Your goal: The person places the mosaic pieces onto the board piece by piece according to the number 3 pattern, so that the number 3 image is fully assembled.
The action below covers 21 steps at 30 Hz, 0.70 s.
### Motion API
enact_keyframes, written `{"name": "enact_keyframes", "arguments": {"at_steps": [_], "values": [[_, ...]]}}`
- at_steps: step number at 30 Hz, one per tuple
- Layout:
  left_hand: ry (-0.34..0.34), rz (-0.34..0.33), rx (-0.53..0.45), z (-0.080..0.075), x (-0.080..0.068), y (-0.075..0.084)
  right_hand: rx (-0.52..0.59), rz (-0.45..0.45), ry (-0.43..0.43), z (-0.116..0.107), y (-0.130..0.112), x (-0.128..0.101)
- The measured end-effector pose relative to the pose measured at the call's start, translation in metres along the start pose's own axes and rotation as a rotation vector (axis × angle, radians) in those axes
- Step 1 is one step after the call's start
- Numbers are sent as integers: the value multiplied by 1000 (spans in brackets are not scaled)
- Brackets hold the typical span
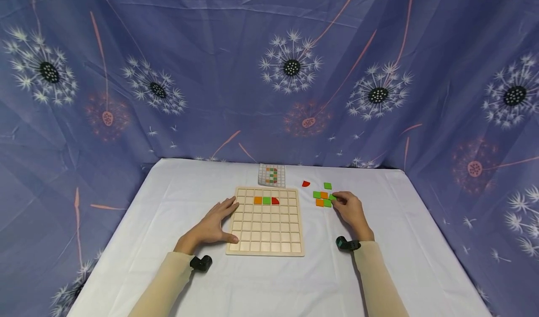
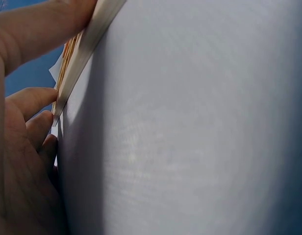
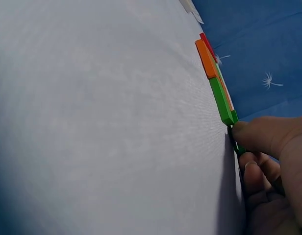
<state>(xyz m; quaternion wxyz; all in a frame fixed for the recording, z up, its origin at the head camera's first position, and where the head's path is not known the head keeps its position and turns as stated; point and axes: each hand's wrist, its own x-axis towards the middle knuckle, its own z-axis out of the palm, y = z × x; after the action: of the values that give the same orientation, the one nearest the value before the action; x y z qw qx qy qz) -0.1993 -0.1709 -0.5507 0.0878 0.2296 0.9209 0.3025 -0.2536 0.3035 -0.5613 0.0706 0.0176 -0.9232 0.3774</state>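
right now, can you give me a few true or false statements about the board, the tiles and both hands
1. The wooden grid board holds three pieces in its second row: orange, green, red. True.
2. The left hand lies on the board's right edge. False: it rests against the left edge.
3. The right hand pinches a green tile at the loose cluster right of the board. True.
4. The red quarter-round piece off the board lies under the right hand. False: it lies apart, up and left of the cluster.
5. The pattern card lies beyond the board's far edge. True.
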Motion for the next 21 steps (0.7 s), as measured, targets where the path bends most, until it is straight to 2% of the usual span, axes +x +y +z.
{"name": "enact_keyframes", "arguments": {"at_steps": [14, 21], "values": [[0, 1, -4, 1, 1, -2, 62, 7, 119, 11, -11, -15], [1, 4, 0, 1, 1, -1, 105, 5, 115, 14, -21, -20]]}}
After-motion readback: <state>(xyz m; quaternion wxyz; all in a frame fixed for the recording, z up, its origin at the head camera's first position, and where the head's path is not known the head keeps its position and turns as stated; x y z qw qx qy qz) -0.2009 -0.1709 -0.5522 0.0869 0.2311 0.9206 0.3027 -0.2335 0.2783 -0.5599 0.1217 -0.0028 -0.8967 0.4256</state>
